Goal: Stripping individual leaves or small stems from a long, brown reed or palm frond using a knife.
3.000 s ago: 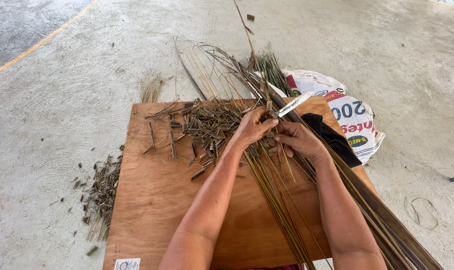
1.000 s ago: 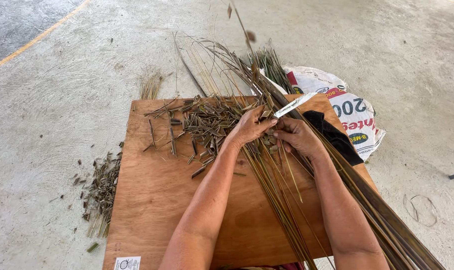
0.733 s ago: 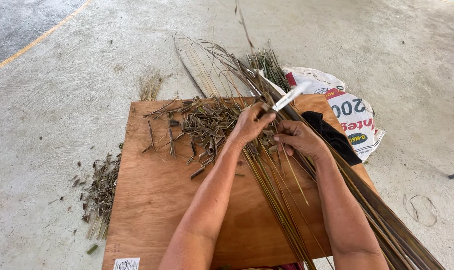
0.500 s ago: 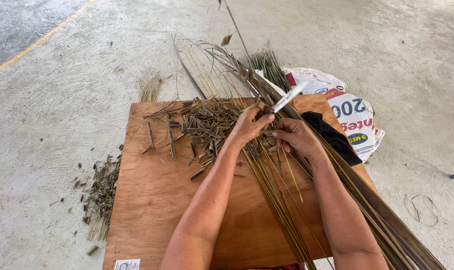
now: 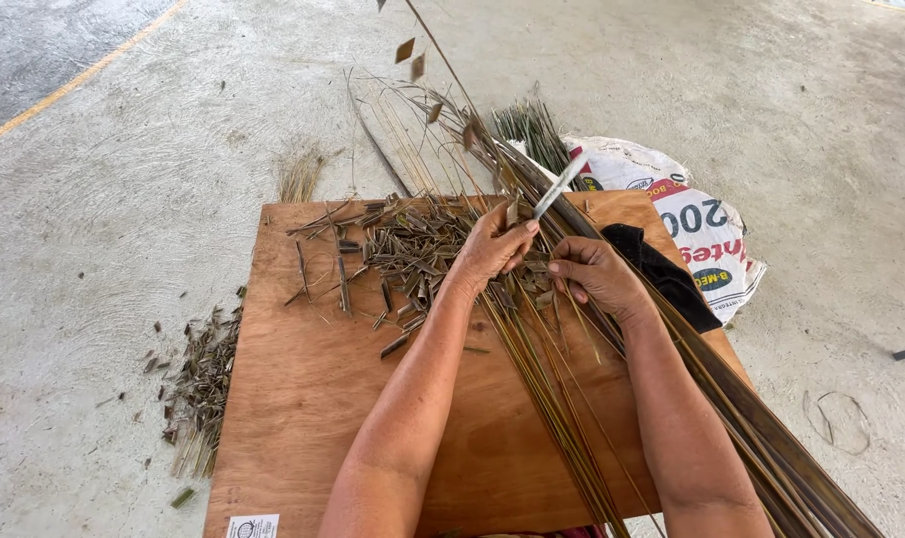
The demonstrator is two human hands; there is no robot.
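**Q:** So how does that midrib (image 5: pixel 442 60) handle?

**Me:** Light, springy, snaps easily. Left hand (image 5: pixel 492 249) fingers pinch it and the knife (image 5: pixel 560 186) above the worktop (image 5: pixel 313 379); right hand (image 5: pixel 597 274) fingers pinch lower.

wooden board (image 5: pixel 313 399) on concrete floor (image 5: pixel 104 249) bears leaf scraps (image 5: pixel 402 249) and stalks (image 5: pixel 552 399)

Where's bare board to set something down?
Free: the wooden board's near-left part, between the leaf trimmings and the left forearm. Crowded: far half under trimmings, centre-right under the stick bundle and both hands, left hand, right hand, black cloth at right edge.
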